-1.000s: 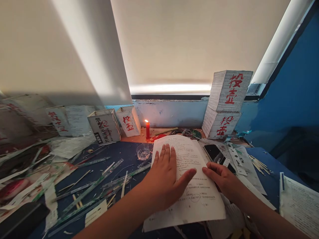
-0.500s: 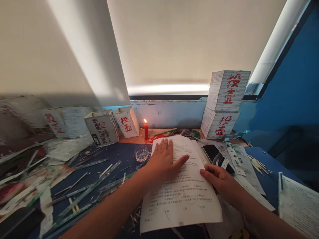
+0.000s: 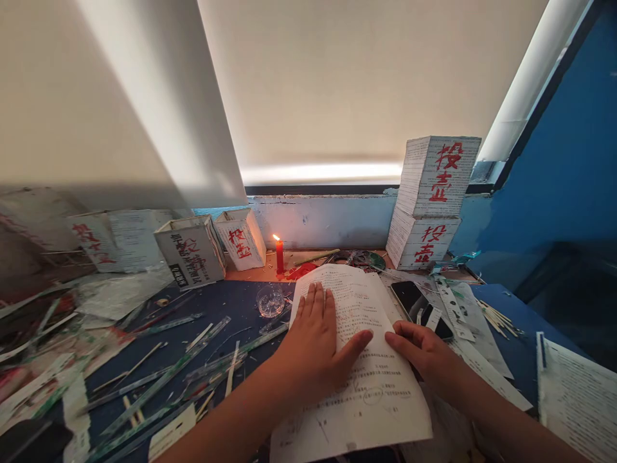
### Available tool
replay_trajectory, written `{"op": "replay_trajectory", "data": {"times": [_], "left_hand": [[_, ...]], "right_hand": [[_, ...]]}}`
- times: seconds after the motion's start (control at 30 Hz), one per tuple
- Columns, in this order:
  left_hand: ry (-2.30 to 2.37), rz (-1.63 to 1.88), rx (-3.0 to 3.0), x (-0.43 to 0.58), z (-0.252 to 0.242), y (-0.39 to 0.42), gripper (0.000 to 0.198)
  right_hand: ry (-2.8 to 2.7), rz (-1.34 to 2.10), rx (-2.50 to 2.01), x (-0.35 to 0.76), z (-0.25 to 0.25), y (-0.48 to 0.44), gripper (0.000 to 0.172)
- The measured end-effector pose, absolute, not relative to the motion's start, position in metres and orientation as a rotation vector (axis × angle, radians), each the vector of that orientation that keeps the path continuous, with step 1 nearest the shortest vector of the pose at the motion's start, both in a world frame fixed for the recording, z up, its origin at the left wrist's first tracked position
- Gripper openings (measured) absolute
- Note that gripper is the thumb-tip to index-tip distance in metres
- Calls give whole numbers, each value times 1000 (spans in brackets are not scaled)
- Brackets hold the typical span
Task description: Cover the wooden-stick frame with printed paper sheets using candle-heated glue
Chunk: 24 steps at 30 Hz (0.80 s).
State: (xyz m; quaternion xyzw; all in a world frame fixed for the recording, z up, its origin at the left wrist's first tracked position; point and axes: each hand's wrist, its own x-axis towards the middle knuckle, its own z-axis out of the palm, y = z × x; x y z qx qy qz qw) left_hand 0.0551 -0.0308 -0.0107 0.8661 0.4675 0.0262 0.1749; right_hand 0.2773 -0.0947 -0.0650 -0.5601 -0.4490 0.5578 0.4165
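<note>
A printed sheet of paper (image 3: 357,411) lies in front of me, creased lengthwise near its right side, with pencil circles on its lower part. My left hand (image 3: 318,341) rests flat on it, fingers together and stretched forward, thumb out to the right. At the sheet's right edge, my right hand (image 3: 421,344) has its thumb and curled forefinger pinched on the paper; the other fingers are partly hidden. A black phone (image 3: 409,299) lies just beyond my right hand. Beyond the sheet's far left corner stands a lit red candle (image 3: 280,257).
Paper boxes with red characters (image 3: 241,241) stand at the back left, and two more (image 3: 429,238) are stacked at the back right. A clear round dish (image 3: 270,301), plastic strips (image 3: 193,357) and scraps litter the left. Thin wooden sticks (image 3: 499,318) lie at the right.
My left hand has slid slightly down the sheet toward me. My right hand keeps its place at the paper's edge. The view has shifted a little.
</note>
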Motion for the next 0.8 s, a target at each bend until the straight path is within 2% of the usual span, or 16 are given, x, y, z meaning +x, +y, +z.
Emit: {"op": "replay_trajectory", "data": {"times": [0.47,0.8], "left_hand": [[1333,169,2413,64,-12,-3,112],[1271,107,2448,46,-14,-52,106]], "right_hand": [[-1226,1340,-1478,277,-61,-95,38],[-1201,1337,-1455,278,-70,-95,38]]}}
